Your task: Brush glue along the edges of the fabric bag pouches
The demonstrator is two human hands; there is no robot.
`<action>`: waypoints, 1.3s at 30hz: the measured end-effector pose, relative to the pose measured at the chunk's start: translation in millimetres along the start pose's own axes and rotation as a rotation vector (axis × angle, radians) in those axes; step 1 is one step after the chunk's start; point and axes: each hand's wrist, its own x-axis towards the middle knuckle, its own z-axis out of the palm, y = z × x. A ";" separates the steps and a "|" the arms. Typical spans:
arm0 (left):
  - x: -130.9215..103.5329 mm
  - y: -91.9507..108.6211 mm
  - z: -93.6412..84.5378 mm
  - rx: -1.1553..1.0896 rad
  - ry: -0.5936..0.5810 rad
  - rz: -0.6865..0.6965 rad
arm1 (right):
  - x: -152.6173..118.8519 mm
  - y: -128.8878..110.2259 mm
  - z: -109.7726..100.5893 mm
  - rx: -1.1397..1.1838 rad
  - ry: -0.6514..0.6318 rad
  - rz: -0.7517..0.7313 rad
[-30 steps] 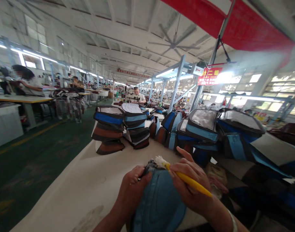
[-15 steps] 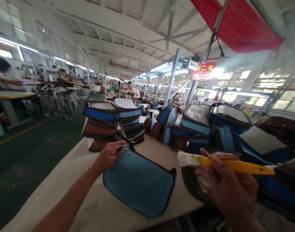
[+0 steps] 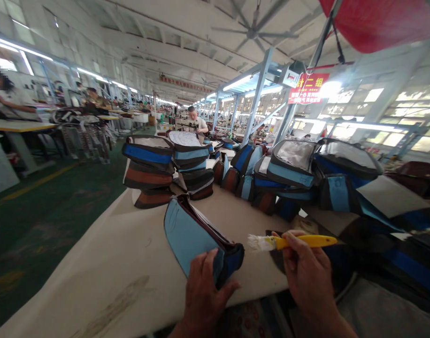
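Matt blue cloth pouch (image 3: 192, 234); yellow plastic-looking handle (image 3: 311, 241); rough white bristles (image 3: 259, 242).

Both the left hand (image 3: 204, 293) and the right hand (image 3: 308, 270) are bare, the fingers and thumbs uncovered. Each wrist runs into a bare stretch of forearm, cut off at the bottom edge.

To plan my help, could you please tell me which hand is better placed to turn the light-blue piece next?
Left, I'd judge: the left hand touches the light-blue piece, while the right hand is apart from it and holds the yellow brush.
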 end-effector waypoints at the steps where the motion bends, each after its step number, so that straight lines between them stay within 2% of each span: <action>1: 2.2 6.2 7.2 -0.036 0.002 -0.026 | 0.3 2.8 2.9 0.003 -0.012 0.011; 4: 20.7 10.2 15.4 -0.232 -0.058 -0.149 | 1.9 3.3 8.3 -0.008 -0.038 -0.024; 8: 45.9 14.5 -5.5 -0.427 -0.126 -0.221 | 0.5 -1.1 15.4 -0.142 -0.143 -0.180; 10: 52.9 23.5 -20.3 -0.494 -0.168 -0.239 | -2.6 2.1 24.2 -0.278 -0.271 -0.344; 12: 56.6 33.5 -32.9 -0.562 -0.208 -0.261 | -4.4 7.9 35.5 -0.429 -0.444 -0.580; 14: 58.4 40.4 -42.3 -0.595 -0.225 -0.292 | -2.3 11.7 44.5 -0.573 -0.626 -0.814; 16: 59.6 42.4 -49.4 -0.587 -0.260 -0.316 | 3.4 9.4 47.7 -0.704 -0.764 -0.969; 18: 60.9 40.9 -54.8 -0.576 -0.305 -0.342 | 9.5 0.5 45.4 -0.808 -0.816 -1.076; 20: 62.6 38.3 -58.0 -0.585 -0.333 -0.372 | 11.3 -11.3 41.5 -0.863 -0.792 -1.147; 23: 65.3 35.8 -59.2 -0.609 -0.340 -0.390 | 4.8 -22.2 39.6 -0.812 -0.751 -1.101; 27: 66.5 34.6 -60.4 -0.641 -0.363 -0.378 | 3.7 -17.6 38.6 -0.831 -0.878 -0.992; 29: 65.7 33.3 -62.5 -0.657 -0.385 -0.394 | 10.5 -15.1 33.7 -0.889 -0.829 -1.006; 32: 64.4 30.5 -64.9 -0.693 -0.402 -0.424 | 17.3 -15.8 25.4 -0.860 -0.687 -0.970; 36: 65.3 29.6 -64.8 -0.732 -0.416 -0.419 | 13.1 -16.1 24.0 -0.742 -0.699 -0.815; 38: 66.3 31.3 -64.9 -0.711 -0.424 -0.388 | 12.6 -16.1 25.3 -0.800 -0.676 -0.798; 39: 66.6 32.4 -65.1 -0.690 -0.428 -0.367 | 13.5 -16.8 25.7 -0.847 -0.623 -0.804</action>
